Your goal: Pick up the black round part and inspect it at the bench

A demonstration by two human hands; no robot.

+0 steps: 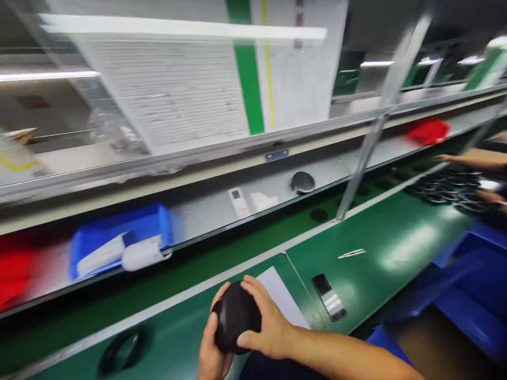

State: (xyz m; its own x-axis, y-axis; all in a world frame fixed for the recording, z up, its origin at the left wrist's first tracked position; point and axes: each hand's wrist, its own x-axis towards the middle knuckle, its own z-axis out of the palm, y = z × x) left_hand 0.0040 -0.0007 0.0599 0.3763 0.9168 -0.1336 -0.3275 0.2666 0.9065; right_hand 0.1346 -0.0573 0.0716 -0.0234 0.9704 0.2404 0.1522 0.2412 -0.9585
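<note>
both hands are gripping a black puck (234,322): left hand (209,354) cupping underneath, right hand (266,323) wrapping over; looking smooth, rigid, probably light and slippery; best held by its rim

Tweezers (351,254) right of paper sheet (282,301)

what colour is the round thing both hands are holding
Black round part, glossy; shows in the head view.

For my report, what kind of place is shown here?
Probably a factory assembly line: a long green conveyor belt, a blue plastic parts bin on the grey shelf, and both hands holding a round black plastic part.
</note>
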